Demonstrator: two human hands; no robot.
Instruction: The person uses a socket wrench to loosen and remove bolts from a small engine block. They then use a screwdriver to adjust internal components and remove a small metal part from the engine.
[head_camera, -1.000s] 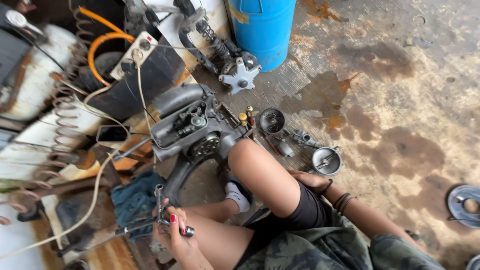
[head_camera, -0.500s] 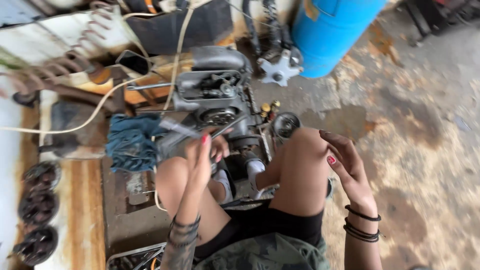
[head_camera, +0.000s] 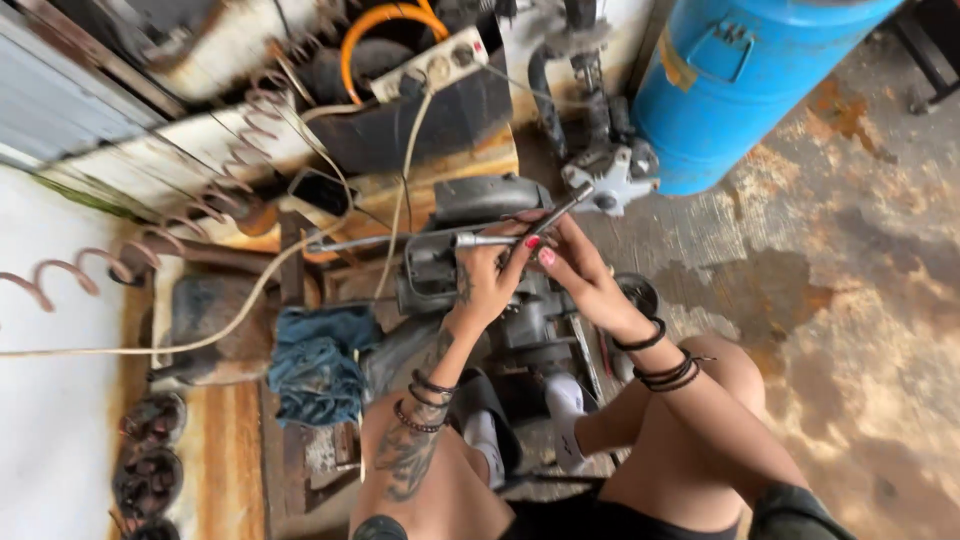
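My left hand (head_camera: 492, 275) and my right hand (head_camera: 572, 262) meet above a grey engine block (head_camera: 470, 250) that stands on the floor between my bare knees. Both hands grip a slim metal socket wrench (head_camera: 545, 222); its long shaft (head_camera: 390, 241) runs left from the hands and a short dark bar sticks up to the right. Black bracelets circle both wrists, and the left forearm is tattooed.
A blue plastic drum (head_camera: 745, 85) stands at the back right. A blue rag (head_camera: 315, 362) lies left of the engine on a rusty board. Cables, a white power strip (head_camera: 430, 68), coil springs (head_camera: 250, 160) and another engine part (head_camera: 605, 180) crowd the back. Stained concrete floor (head_camera: 860, 300) spreads right.
The view has swung back over the engine. Both hands rose from near my knees and came together on the wrench; earlier the right hand was open and apart.
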